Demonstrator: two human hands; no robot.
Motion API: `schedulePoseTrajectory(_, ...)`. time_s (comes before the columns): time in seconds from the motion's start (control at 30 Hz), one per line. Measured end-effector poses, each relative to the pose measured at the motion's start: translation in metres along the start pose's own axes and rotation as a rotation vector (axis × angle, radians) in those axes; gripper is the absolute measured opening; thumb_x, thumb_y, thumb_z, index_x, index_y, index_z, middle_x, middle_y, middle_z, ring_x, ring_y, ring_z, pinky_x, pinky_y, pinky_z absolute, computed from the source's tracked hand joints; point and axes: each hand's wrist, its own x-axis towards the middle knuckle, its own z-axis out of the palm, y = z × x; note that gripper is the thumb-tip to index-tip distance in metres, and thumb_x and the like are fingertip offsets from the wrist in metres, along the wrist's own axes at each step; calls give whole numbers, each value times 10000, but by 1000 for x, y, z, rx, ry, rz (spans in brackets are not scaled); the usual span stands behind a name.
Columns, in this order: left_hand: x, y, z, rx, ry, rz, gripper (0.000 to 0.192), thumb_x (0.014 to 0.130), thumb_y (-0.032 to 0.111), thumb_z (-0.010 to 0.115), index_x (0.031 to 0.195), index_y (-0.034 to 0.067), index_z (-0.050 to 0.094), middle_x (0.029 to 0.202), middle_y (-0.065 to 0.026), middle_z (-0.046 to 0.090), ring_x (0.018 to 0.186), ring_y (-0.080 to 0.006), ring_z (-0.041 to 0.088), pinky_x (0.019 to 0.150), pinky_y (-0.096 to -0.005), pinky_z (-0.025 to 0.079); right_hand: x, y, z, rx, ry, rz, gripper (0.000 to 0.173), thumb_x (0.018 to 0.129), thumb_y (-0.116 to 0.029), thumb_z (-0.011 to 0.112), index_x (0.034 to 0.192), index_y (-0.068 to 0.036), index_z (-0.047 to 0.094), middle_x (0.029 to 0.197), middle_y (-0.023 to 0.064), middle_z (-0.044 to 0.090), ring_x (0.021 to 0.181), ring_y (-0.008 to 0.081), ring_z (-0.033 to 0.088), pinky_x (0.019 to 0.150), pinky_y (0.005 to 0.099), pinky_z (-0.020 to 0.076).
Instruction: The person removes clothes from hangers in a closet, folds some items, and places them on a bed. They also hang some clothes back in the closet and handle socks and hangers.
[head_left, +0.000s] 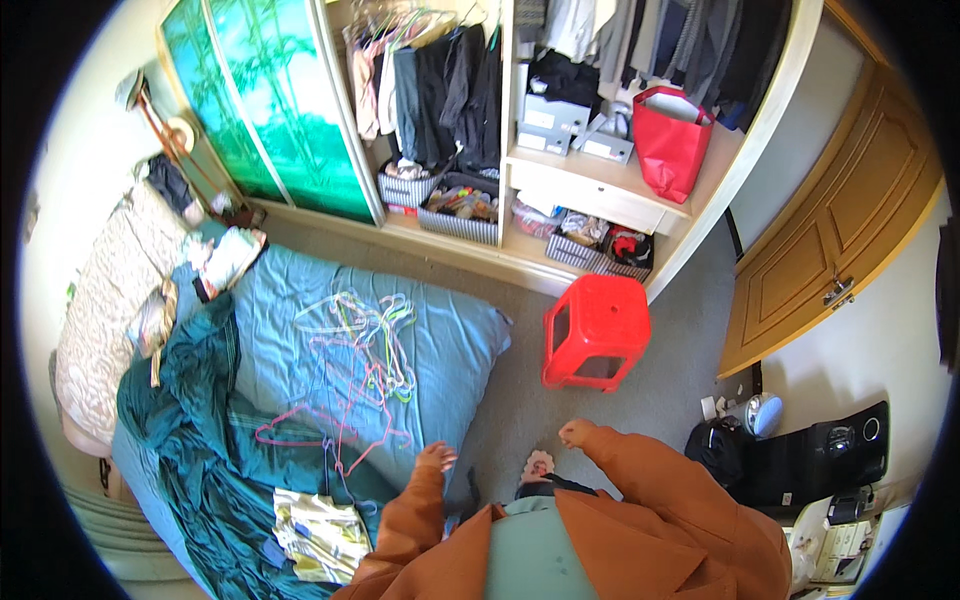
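My left hand (436, 456) hangs over the near edge of the bed, fingers apart and nothing in it. Over the floor, my right hand (576, 433) is loosely curled, with no object visible in it. A loose pile of coloured clothes hangers (375, 337) lies on the blue bed sheet (450, 330). Pink hangers (307, 426) and a purple hanger (327, 457) lie closest to my left hand. Below them a yellow-and-white patterned cloth (319, 532) rests on a dark green blanket (172, 405). A red plastic stool (609, 315) stands on the floor beyond my right hand.
An open wardrobe (508, 187) holds hanging clothes, striped storage boxes (459, 217) and a red bag (671, 150). Its sliding door (277, 97) shows a green bamboo print. To the right are a wooden door (840, 217) and a black cabinet-like object (810, 457).
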Motion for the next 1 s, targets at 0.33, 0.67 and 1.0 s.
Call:
schedulePoseTrajectory(0.33, 63, 86, 131, 260, -74, -28, 330, 897, 252, 541, 1170, 69, 510, 1005, -128, 641, 811, -250, 646, 654, -366, 519, 10, -128, -184, 798, 218, -25, 212, 863, -192, 589, 989, -22, 603, 813, 96, 648, 602, 177, 631, 531, 294, 529)
schedulePoseTrajectory(0.67, 245, 233, 147, -132, 130, -47, 193, 892, 252, 513, 986, 90, 559, 821, -131, 640, 637, -283, 629, 484, -388, 499, 132, -210, -442, 886, 601, -214, 173, 824, -222, 602, 851, -52, 619, 677, 62, 605, 578, 183, 613, 468, 318, 506)
schedulePoseTrajectory(1.0, 286, 386, 292, -5, -187, 175, 219, 917, 144, 497, 1115, 74, 558, 871, -96, 664, 706, -208, 645, 588, -319, 528, 215, -319, -657, 443, 991, -326, 372, 782, -369, 682, 785, -8, 589, 688, 118, 582, 529, 220, 576, 516, 343, 460)
